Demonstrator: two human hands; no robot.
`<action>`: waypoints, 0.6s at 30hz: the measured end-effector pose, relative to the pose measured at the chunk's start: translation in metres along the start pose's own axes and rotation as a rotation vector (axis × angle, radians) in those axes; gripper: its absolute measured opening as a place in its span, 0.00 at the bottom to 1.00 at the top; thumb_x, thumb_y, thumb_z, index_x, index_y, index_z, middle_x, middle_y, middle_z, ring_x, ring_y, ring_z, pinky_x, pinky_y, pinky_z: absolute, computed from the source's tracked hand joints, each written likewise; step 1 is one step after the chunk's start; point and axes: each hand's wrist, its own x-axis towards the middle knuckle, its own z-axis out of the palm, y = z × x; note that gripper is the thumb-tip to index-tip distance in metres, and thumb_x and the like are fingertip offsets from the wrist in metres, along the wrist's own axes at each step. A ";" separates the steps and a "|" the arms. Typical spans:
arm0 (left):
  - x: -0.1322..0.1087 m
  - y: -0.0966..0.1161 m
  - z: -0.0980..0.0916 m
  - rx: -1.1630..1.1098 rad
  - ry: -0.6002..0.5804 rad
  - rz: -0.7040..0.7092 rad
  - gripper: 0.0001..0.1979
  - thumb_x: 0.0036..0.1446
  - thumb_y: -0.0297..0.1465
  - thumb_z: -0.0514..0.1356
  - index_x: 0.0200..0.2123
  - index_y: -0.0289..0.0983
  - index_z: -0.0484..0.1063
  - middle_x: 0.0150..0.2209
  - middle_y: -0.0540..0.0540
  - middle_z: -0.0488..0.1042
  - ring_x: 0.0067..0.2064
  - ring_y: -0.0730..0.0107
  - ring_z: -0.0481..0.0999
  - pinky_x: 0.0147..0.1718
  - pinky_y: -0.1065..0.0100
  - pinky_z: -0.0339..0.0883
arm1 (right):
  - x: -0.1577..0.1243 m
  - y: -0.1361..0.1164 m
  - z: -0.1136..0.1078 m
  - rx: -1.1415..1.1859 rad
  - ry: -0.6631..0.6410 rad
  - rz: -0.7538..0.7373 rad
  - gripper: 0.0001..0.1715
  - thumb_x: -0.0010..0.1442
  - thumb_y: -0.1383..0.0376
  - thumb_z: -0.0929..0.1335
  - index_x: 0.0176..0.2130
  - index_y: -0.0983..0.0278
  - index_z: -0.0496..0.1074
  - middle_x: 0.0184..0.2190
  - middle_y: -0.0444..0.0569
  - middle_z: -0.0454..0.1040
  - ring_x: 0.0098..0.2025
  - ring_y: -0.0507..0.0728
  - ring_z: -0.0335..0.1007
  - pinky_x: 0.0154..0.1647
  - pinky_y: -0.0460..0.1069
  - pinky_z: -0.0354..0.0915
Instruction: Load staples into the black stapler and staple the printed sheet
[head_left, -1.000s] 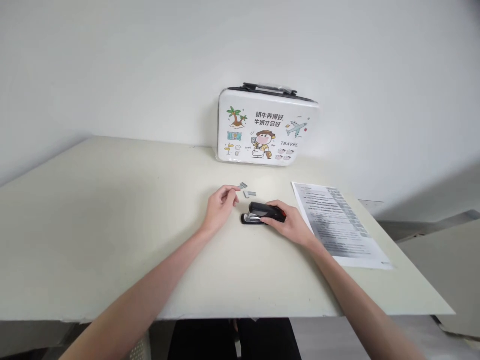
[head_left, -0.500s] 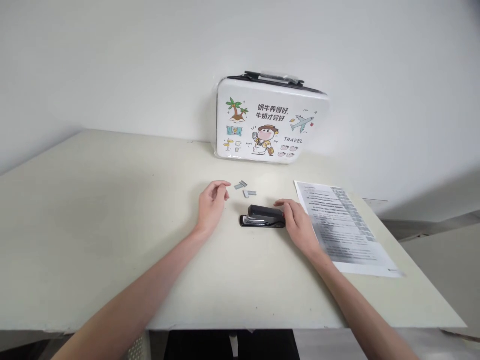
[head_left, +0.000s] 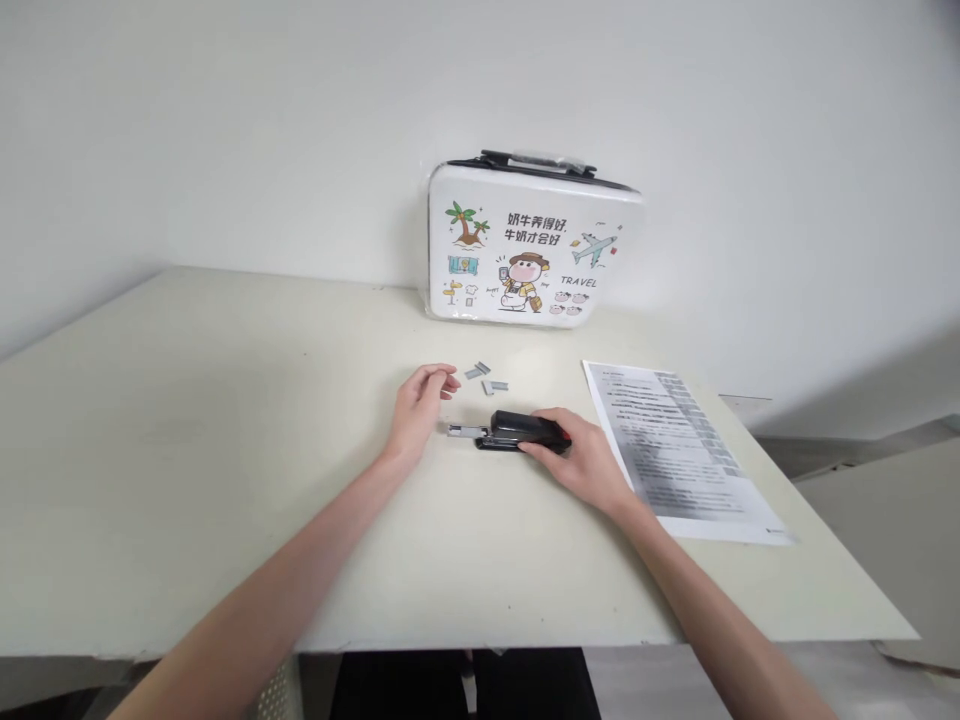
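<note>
A black stapler [head_left: 517, 428] lies on the table, and my right hand [head_left: 589, 460] is closed round its rear end, thumb on the near side and fingers on the far side. Out of its front, to the left, sticks the silvery staple tray [head_left: 468, 431]. My left hand [head_left: 418, 405] rests just left of the tray with fingers loosely bent and apart, nothing visible in them. Beyond the stapler lie small grey strips of staples, one group [head_left: 478, 371] close to my left fingertips and another [head_left: 494, 387] slightly nearer the stapler.
A white case [head_left: 536, 245] with cartoon prints and a black handle stands against the wall at the back. To the right of my right hand lies a printed sheet of paper [head_left: 675, 450]. The pale table [head_left: 187, 480] ends at a near edge under my forearms.
The staple tray has come out of the stapler's front. My right hand has shifted forward along the stapler, with its thumb now on the near side. My left hand has barely moved.
</note>
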 end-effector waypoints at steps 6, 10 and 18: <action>-0.008 0.000 0.012 -0.387 -0.085 -0.266 0.12 0.68 0.37 0.56 0.39 0.36 0.76 0.43 0.39 0.82 0.48 0.60 0.83 0.56 0.59 0.71 | -0.002 -0.005 0.000 0.037 0.225 -0.185 0.10 0.64 0.67 0.70 0.47 0.58 0.73 0.47 0.53 0.79 0.52 0.64 0.76 0.47 0.59 0.75; -0.018 -0.001 0.019 -0.581 -0.182 -0.523 0.17 0.71 0.39 0.52 0.38 0.37 0.75 0.48 0.35 0.82 0.49 0.57 0.82 0.55 0.55 0.73 | -0.003 -0.006 0.003 -0.080 0.309 -0.352 0.18 0.62 0.74 0.68 0.48 0.55 0.74 0.47 0.52 0.80 0.54 0.65 0.75 0.52 0.67 0.73; -0.027 -0.004 0.022 -0.706 -0.172 -0.669 0.19 0.74 0.35 0.48 0.41 0.36 0.77 0.45 0.37 0.80 0.41 0.62 0.81 0.49 0.60 0.76 | -0.008 -0.014 0.008 -0.244 0.345 -0.489 0.23 0.64 0.79 0.67 0.47 0.51 0.76 0.46 0.47 0.82 0.53 0.63 0.74 0.51 0.64 0.73</action>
